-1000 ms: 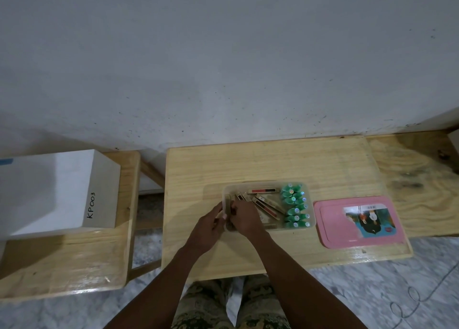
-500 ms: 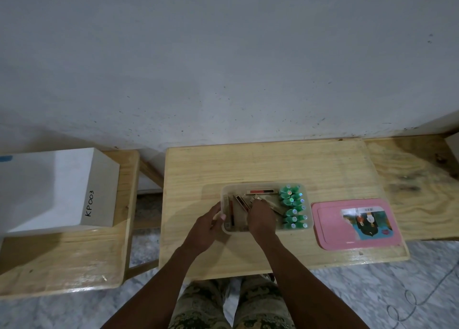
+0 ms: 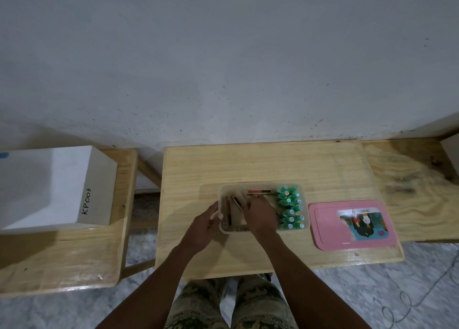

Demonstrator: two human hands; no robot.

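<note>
A clear plastic container sits on the small wooden table. Its right side holds several green bottles lying in a column. Its left side holds several slim red-and-black sticks: one lies along the back wall and others stand lengthwise at the left. My left hand is at the container's left wall, thumb on the rim. My right hand reaches into the middle of the container, fingers down among the sticks. What its fingertips touch is hidden.
A pink lid with a picture sticker lies flat to the right of the container. A white box marked KP003 stands on the wooden bench at the left. Another wooden surface adjoins the table on the right. A grey wall rises behind.
My right hand has moved from the container's left end, near my left hand, to its middle over the sticks. My left hand stays at the left rim.
</note>
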